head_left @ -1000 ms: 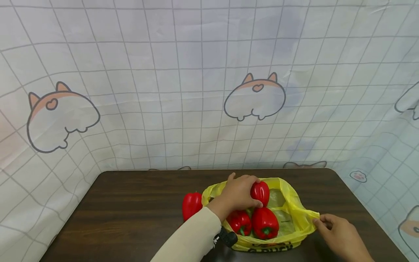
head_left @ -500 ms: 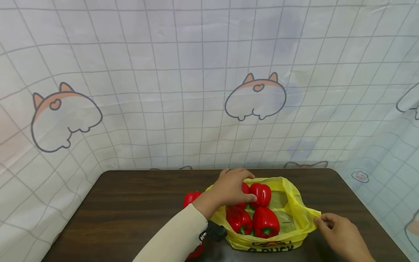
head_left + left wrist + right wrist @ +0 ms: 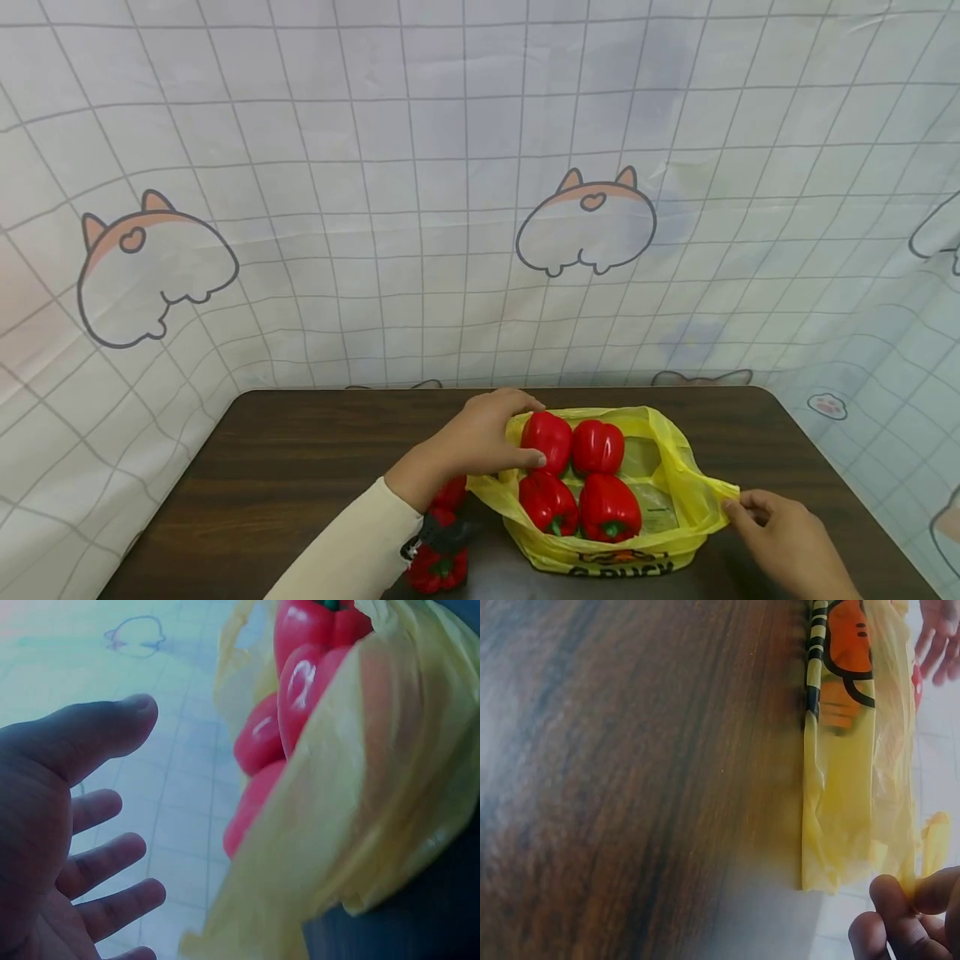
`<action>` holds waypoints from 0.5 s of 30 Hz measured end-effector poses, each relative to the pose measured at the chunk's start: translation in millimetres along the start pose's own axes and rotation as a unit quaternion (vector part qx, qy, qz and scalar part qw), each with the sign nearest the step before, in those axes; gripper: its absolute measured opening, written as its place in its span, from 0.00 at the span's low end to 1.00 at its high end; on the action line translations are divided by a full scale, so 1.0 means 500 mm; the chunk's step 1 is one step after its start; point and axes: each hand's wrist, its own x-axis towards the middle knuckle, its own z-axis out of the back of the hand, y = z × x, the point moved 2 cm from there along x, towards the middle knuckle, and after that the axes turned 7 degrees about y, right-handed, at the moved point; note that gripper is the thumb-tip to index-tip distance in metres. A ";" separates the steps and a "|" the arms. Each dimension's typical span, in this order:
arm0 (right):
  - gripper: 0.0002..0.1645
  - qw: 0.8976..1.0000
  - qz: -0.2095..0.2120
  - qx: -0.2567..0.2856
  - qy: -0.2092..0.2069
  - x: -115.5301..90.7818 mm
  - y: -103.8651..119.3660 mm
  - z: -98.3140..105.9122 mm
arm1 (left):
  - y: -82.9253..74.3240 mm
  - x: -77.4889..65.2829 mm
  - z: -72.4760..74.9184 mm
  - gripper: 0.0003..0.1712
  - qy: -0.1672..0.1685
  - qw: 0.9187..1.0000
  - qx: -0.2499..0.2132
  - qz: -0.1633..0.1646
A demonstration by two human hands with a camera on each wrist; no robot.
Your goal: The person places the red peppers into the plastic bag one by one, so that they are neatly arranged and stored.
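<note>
Lying on the dark counter [image 3: 300, 450] at the left, partly covered by the person's wrist and a black strapped device [image 3: 447, 535], are at least two loose red peppers [image 3: 437, 572]; how many more the arm hides, I cannot tell. Just right of them, the left hand [image 3: 480, 437] is at the near-left rim of a yellow bag [image 3: 536, 550], its grip wide and holding nothing: the left wrist view shows thumb and fingers spread, apart from the peppers. Inside the bag sit four more, a back-left pepper [image 3: 546, 442] nearest that hand, a back-right pepper [image 3: 598, 447], a front-left pepper [image 3: 548, 500] and a front-right pepper [image 3: 610, 504], with bare room on the right. Farthest right, the right hand [image 3: 783, 533] pinches the bag's edge in a narrow grip, pulling the mouth sideways. The step in hand looks like filling the bag, this fourth pepper apparently just released. The next move seems to call for the left hand to clear the rim and take a loose pepper, the right pinch holding firm.
</note>
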 end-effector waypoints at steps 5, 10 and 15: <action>0.35 1.000 -0.008 0.002 0.008 -0.001 -0.001 0.000 | 0.022 -0.036 0.014 0.35 -0.005 1.000 -0.021 0.009; 0.36 1.000 -0.007 -0.005 0.008 0.001 -0.003 0.001 | 0.044 -0.074 0.023 0.35 -0.011 1.000 -0.027 0.011; 0.37 1.000 -0.009 -0.001 0.010 0.003 -0.004 0.001 | 0.065 -0.120 0.024 0.34 -0.009 0.999 -0.048 0.021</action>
